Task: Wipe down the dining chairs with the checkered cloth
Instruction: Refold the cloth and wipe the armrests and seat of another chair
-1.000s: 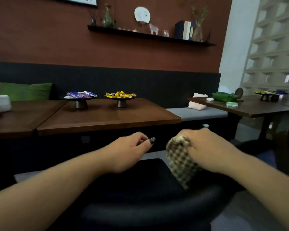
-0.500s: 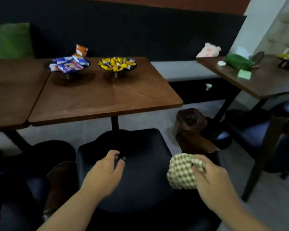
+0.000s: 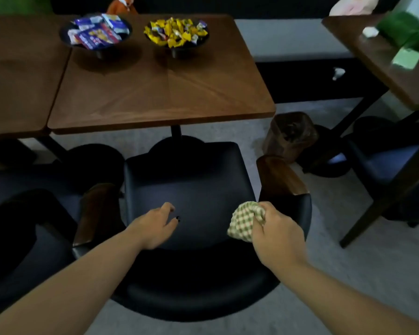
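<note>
- Head view: the checkered cloth [image 3: 246, 221] is bunched in the right hand [image 3: 275, 234], whose fingers [image 3: 264, 213] close around it, over the right rear of the dark chair seat [image 3: 189, 189].
- The left hand [image 3: 155, 226] holds nothing, fingers [image 3: 168, 207] loosely curled over the seat.
- Beyond the fingertips, a wooden surface [image 3: 160, 93] carries two candy bowls [image 3: 177, 32].

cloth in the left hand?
No, the checkered cloth is bunched in the right hand; the left hand is empty above the chair seat.

A green-and-cream checkered cloth [image 3: 246, 221], a black chair [image 3: 189, 189], a brown wooden table [image 3: 160, 90].
</note>
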